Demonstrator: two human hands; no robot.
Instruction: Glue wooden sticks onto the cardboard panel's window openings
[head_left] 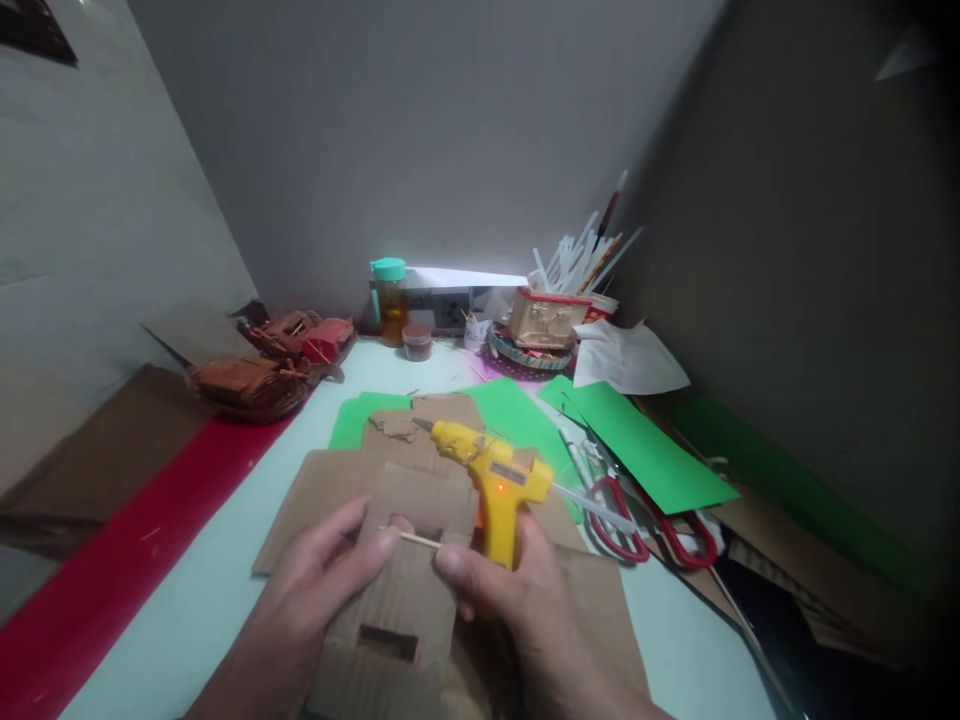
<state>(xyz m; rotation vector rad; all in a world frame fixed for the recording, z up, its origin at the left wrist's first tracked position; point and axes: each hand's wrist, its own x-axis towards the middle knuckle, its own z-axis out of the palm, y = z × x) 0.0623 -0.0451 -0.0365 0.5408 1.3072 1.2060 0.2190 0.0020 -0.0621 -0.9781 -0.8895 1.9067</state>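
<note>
Far left: red strip [142, 530] along the table [675, 640], rust-brown model [244, 383] behind it. My left hand [315, 570] grips the near cardboard piece [397, 595] by its left side, thumb on one end of a thin wooden stick [420, 540]. Piece sits low and central, slot cut below the stick. My right hand [525, 590] closed: thumb at the stick's other end, yellow glue gun [506, 470] handle between thumb and fingers, indicator lit. Further right: red-handled scissors [694, 545], green sheet [652, 440].

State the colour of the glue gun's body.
The glue gun is yellow, shown in the head view.
</note>
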